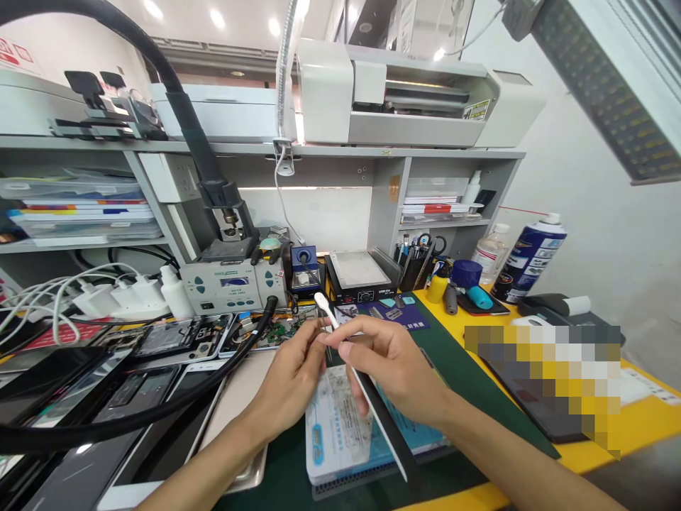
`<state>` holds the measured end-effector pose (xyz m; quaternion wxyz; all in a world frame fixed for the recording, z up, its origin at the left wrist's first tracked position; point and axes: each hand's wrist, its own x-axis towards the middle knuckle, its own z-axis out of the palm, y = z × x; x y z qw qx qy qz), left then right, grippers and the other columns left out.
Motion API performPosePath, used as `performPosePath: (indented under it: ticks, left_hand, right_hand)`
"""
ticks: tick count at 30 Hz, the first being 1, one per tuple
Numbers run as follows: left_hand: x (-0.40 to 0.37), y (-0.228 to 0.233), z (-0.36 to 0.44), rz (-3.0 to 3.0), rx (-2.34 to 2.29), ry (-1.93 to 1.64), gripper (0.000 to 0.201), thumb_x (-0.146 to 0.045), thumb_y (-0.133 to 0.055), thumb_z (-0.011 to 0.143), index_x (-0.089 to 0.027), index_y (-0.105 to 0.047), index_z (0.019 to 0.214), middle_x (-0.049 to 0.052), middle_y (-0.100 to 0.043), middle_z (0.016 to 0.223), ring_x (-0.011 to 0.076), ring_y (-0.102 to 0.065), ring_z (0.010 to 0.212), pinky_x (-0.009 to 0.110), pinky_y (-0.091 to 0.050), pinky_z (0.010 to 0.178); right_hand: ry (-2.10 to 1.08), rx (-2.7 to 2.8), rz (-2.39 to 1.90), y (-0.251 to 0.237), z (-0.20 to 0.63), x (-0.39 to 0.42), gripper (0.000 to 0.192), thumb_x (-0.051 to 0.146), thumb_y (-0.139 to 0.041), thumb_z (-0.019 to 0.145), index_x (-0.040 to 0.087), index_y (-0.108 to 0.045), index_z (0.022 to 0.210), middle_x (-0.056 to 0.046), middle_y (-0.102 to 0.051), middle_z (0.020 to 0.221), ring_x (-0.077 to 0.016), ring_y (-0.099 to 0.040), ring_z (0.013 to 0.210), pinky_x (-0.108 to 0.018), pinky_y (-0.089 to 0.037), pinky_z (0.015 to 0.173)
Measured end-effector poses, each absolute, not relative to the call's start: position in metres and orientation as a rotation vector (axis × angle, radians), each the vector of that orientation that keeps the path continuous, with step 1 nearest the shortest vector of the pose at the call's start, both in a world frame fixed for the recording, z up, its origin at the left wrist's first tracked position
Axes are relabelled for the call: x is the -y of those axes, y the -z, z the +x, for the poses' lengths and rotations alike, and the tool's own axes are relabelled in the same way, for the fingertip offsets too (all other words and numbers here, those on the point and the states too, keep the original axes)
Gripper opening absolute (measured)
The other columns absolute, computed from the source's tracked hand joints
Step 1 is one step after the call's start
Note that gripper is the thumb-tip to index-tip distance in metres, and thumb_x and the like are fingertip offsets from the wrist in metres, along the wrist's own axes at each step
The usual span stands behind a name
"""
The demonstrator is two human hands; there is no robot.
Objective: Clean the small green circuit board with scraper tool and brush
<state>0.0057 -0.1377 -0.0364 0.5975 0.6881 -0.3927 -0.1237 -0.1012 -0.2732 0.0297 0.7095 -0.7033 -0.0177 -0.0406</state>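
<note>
My right hand (pixel 391 365) grips a thin phone (pixel 379 415) held edge-on, its white upper end (pixel 322 304) pointing away from me and its dark lower edge running toward me. My left hand (pixel 291 376) meets it from the left, fingertips pinching at the phone's side near my right thumb. Both hands hover above a white and blue plastic packet (pixel 340 433) that lies on a green work mat (pixel 468 369).
A hot-air rework station (pixel 234 284) stands behind, its black hose (pixel 159 404) curving across opened phones (pixel 181 337) at left. A heating plate (pixel 359 273), tool cup (pixel 420 255), spray can (pixel 529 259) and yellow table edge (pixel 633 426) are right.
</note>
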Motion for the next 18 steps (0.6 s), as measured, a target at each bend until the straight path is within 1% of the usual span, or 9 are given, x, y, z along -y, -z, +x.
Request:
performPosePath:
  ticks: [4, 8, 13, 15, 18]
  left_hand:
    - [0.1375, 0.0387, 0.006, 1.596, 0.925, 0.292, 0.036, -0.047, -0.04, 0.106, -0.02, -0.056, 0.125, -0.003, -0.055, 0.076, 0.0154, -0.05, 0.068, 0.026, -0.039, 0.062]
    - [0.137, 0.0377, 0.0042, 1.602, 0.943, 0.292, 0.031, -0.046, -0.04, 0.106, -0.02, -0.056, 0.114, -0.004, -0.052, 0.072, 0.0151, -0.049, 0.065, 0.027, -0.039, 0.061]
    - [0.1362, 0.0372, 0.0027, 1.614, 0.954, 0.286, 0.031, -0.047, -0.039, 0.106, -0.021, -0.056, 0.104, -0.003, -0.053, 0.072, 0.0157, -0.05, 0.065, 0.027, -0.039, 0.061]
    - [0.1363, 0.0374, 0.0026, 1.619, 0.957, 0.286, 0.031, -0.047, -0.038, 0.107, -0.022, -0.057, 0.105, -0.003, -0.054, 0.072, 0.0161, -0.051, 0.065, 0.028, -0.04, 0.062]
    - [0.1369, 0.0365, 0.0024, 1.625, 0.965, 0.28, 0.032, -0.046, -0.038, 0.107, -0.022, -0.058, 0.113, -0.002, -0.058, 0.074, 0.0174, -0.055, 0.068, 0.03, -0.042, 0.067]
  right_hand:
    - [0.142, 0.079, -1.595, -0.0306, -0.1018, 0.2749, 0.022, 0.032, -0.064, 0.094, 0.014, -0.07, 0.106, 0.005, -0.061, 0.052, -0.0088, -0.058, 0.041, -0.019, -0.051, 0.043]
    - [0.121, 0.161, -1.516, -0.0296, -0.1017, 0.2793, 0.019, 0.032, -0.065, 0.095, 0.015, -0.07, 0.102, 0.004, -0.064, 0.054, -0.0086, -0.059, 0.04, -0.018, -0.05, 0.043]
    - [0.049, 0.14, -1.442, -0.0283, -0.1, 0.2802, 0.018, 0.032, -0.065, 0.096, 0.016, -0.069, 0.102, 0.002, -0.068, 0.056, -0.0104, -0.062, 0.041, -0.02, -0.053, 0.043]
    - [0.067, 0.147, -1.409, -0.0281, -0.0991, 0.28, 0.019, 0.032, -0.065, 0.096, 0.015, -0.068, 0.104, 0.001, -0.07, 0.059, -0.0108, -0.064, 0.042, -0.02, -0.054, 0.045]
    - [0.075, 0.165, -1.37, -0.0284, -0.0987, 0.2804, 0.021, 0.033, -0.064, 0.096, 0.015, -0.067, 0.107, 0.0, -0.072, 0.062, -0.0114, -0.066, 0.044, -0.021, -0.056, 0.046]
